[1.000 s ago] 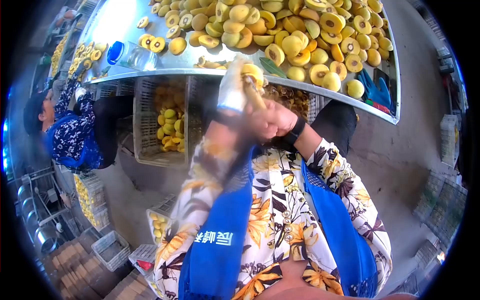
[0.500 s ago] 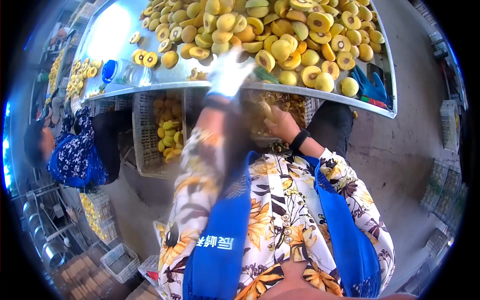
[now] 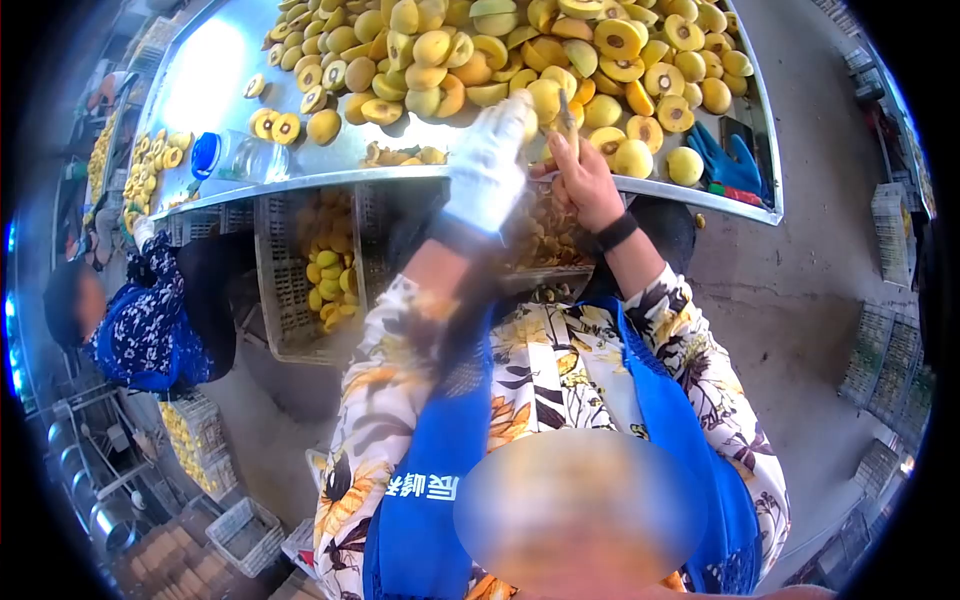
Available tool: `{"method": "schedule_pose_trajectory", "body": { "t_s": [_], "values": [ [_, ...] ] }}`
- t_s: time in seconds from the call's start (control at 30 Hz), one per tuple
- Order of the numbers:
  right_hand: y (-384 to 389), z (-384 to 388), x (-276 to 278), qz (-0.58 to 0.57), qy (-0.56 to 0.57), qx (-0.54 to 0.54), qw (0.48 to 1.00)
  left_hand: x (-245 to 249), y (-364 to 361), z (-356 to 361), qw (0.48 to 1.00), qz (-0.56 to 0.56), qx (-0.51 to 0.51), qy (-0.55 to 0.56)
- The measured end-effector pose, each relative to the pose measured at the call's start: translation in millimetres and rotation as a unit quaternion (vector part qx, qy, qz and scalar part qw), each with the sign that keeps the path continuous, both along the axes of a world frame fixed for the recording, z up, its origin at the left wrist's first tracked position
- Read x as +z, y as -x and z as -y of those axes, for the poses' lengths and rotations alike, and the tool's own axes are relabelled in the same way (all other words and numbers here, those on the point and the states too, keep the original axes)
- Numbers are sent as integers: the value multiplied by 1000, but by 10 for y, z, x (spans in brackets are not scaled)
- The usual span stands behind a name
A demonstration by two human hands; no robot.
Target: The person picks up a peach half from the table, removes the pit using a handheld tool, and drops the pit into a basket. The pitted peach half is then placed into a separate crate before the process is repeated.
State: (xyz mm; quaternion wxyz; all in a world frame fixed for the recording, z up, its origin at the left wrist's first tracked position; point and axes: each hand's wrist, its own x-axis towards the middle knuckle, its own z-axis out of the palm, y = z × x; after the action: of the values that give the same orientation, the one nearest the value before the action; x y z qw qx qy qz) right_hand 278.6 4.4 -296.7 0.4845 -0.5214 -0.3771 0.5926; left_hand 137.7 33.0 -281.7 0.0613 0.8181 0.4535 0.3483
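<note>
My left hand (image 3: pixel 487 170), in a white glove and partly blurred, is over the front of the metal table (image 3: pixel 330 178), its fingers closed against a yellow fruit (image 3: pixel 524 108). Just to its right, my bare right hand (image 3: pixel 588 185) grips a thin tool (image 3: pixel 568 118) that points up past the fingertips. Behind both hands lies a large pile of yellow fruit halves (image 3: pixel 425 78), several showing a brown centre. Under the table edge, a crate of brownish pieces (image 3: pixel 555 235) is partly hidden by my hands.
A clear jar with a blue lid (image 3: pixel 207 152) lies left on the table. Blue gloves (image 3: pixel 722 165) and a red-and-green object (image 3: pixel 735 192) are at the right corner. A crate (image 3: pixel 283 345) with fruit stands below left. A co-worker (image 3: pixel 150 320) sits at the far left.
My left hand has moved right and its spread fingers have closed at a fruit. My right hand has risen from over the crate to the table edge with the tool. The view has shifted slightly.
</note>
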Motion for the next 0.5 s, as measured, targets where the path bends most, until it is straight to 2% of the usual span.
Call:
{"method": "schedule_pose_trajectory", "body": {
  "t_s": [0.03, 0.07, 0.1, 0.17, 0.2, 0.23, 0.3, 0.33, 0.37, 0.4, 0.43, 0.47, 0.5],
  "values": [
    [43, -30, 20, -28, 2, 15, 999, -13, -2, 81, 998, -52, 3, -30],
    [78, -55, -17, -38, -35, 45, 998, -16, -5, 159, 999, -44, 8, -30],
    [93, -68, -28, -48, -20, 48, 998, -12, 3, 239, 999, -36, 11, -30],
    [70, -65, -44, -63, 13, 52, 997, 95, 87, 408, 980, 164, -27, 110],
    [28, -40, -26, -106, 26, 61, 992, 96, 133, 463, 925, 302, -62, 222],
    [-19, -26, -65, -124, 23, 91, 988, 97, 122, 495, 874, 433, -61, 211],
    [-77, 7, -214, -161, 18, 151, 975, 208, 208, 510, 758, 537, 95, 358],
    [-54, -2, -258, -180, -15, 203, 962, 26, 246, 482, 661, 629, 16, 409],
    [15, 18, -267, -85, -83, 172, 978, -130, 318, 481, 820, 437, -7, 369],
    [146, 39, -192, 10, -153, 137, 979, -285, 389, 481, 931, 240, -6, 274],
    [183, 65, -115, 138, -201, 97, 965, -230, 363, 564, 943, 202, 53, 259],
    [220, 90, -38, 267, -233, 47, 934, -293, 373, 568, 965, 161, 93, 187],
    [209, 115, 15, 322, -219, 56, 919, -226, 351, 542, 864, 364, 133, 321]
  ]
}}
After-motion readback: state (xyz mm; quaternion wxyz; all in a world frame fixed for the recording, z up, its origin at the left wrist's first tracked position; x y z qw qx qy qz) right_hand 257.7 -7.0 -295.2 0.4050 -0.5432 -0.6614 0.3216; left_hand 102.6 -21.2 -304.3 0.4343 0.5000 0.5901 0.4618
